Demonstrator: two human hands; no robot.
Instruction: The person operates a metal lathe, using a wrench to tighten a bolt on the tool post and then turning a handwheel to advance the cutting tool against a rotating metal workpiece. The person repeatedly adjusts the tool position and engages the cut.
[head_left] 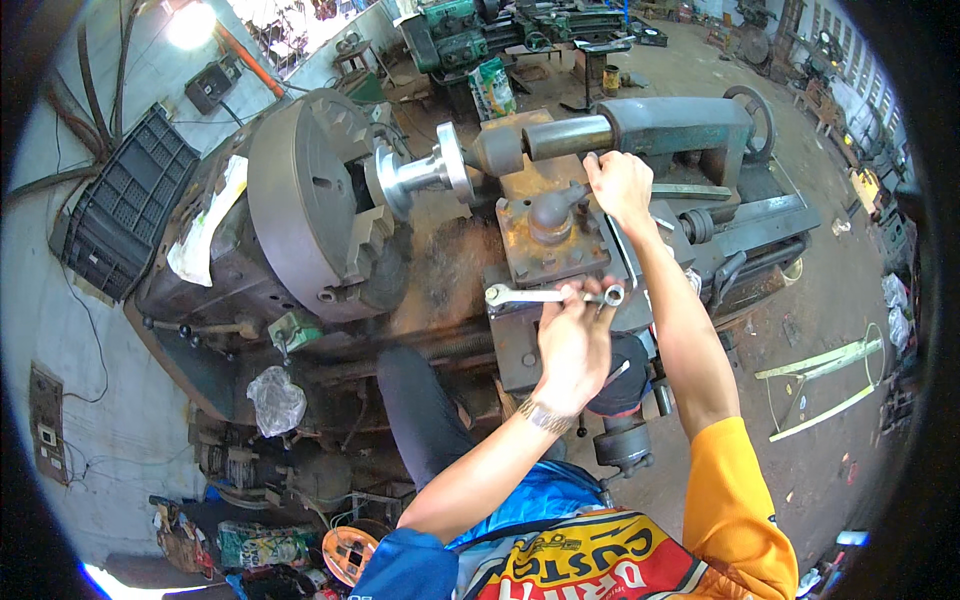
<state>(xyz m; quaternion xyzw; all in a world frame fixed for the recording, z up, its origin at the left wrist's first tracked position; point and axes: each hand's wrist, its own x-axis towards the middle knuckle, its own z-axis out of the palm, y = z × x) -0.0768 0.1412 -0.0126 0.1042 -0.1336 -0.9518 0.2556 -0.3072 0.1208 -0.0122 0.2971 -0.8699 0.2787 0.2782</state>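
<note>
The left hand [573, 350] has its fingers closed round the shank of a wrench [525, 296], just at the near side of the tool post [520, 246]; whether it touches the post, I cannot tell. The right hand [622, 188] grips the outer end of the lever [577, 195] on top. A firm, even force on the lever seems best — no jerking, knuckles clear of the post's edges. The wrench is better held low, outside the lever's sweep — and away from the chuck [300, 200].
</note>
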